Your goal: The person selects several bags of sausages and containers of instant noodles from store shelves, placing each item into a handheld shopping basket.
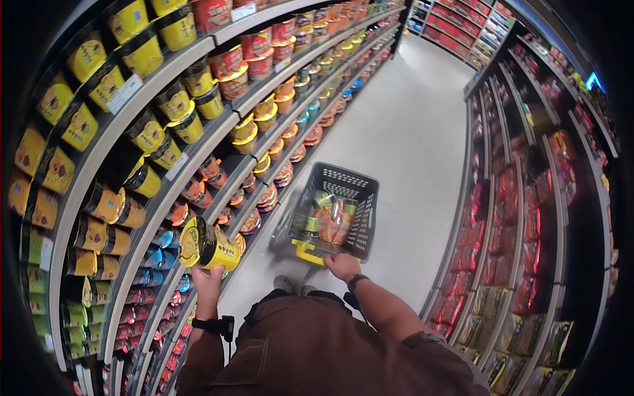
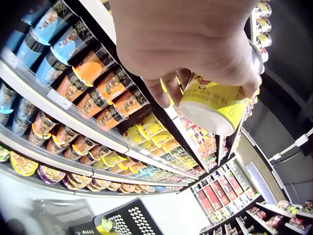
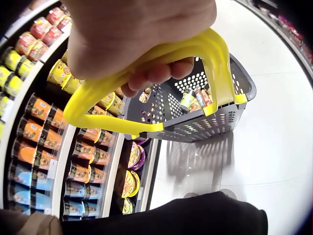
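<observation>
A yellow and black noodle cup [image 1: 218, 247] is gripped in my left hand [image 1: 209, 280], its lid tilted to the left, beside the left shelves. From the left wrist, my hand [image 2: 195, 44] wraps round the yellow cup [image 2: 215, 105], whose pale base shows. My right hand [image 1: 343, 266] holds the yellow handle of a dark perforated basket [image 1: 365, 247]. In the right wrist view, the fingers of my hand [image 3: 137, 44] curl round the yellow handle [image 3: 220, 73]. Several packaged goods [image 1: 335, 221] lie inside the basket.
Tiered shelves [image 1: 228, 122] with rows of cup noodles run along the left. Shelves of red and yellow packets [image 1: 522, 231] line the right side. Between them lies a pale aisle floor [image 1: 422, 145], with a red-stocked shelf [image 1: 452, 26] at the far end.
</observation>
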`<state>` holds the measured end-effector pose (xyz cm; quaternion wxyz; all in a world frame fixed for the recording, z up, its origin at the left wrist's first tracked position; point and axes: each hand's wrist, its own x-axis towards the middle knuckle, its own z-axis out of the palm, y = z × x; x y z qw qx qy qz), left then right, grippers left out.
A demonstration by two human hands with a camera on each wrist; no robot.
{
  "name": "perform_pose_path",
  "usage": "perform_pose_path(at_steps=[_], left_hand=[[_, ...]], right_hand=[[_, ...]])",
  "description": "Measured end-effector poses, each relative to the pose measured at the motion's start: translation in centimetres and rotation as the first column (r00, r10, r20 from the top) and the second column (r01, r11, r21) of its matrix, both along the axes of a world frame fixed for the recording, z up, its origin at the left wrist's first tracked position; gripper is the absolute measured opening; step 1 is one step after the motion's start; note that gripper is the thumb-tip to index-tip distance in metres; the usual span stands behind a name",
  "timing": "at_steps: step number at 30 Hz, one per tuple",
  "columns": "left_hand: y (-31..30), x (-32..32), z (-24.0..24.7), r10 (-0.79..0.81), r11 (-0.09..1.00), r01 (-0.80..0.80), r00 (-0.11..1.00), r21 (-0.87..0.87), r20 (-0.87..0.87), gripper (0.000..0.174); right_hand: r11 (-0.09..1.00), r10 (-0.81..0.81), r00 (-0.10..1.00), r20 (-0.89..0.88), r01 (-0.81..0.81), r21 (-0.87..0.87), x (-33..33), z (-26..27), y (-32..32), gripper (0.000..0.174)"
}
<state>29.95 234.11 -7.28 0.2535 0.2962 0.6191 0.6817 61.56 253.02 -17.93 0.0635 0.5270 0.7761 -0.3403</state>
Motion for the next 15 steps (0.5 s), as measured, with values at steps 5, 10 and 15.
perform_pose_path(at_steps=[5,10,15], left_hand=[[2.4,-1.5,-0.9,-0.107,0.986,0.114,0.992,-0.122,0.06,0.049],[5.0,-2.6,-2.3,-0.314,0.943,0.318,0.948,-0.099,0.054,0.052],[7.3,-2.6,-4.1,-0.436,0.896,0.444,0.885,-0.013,0.162,0.054]], right_hand=[[0.997,-0.01,1.0,0.019,0.012,-0.07,0.1,-1.1,-1.3,0.052],[0.994,-0.036,0.999,0.036,0.04,-0.098,-0.1,-0.4,-2.2,0.05],[0.986,-0.064,0.996,0.058,0.073,-0.15,-0.1,-1.1,-3.4,0.049]])
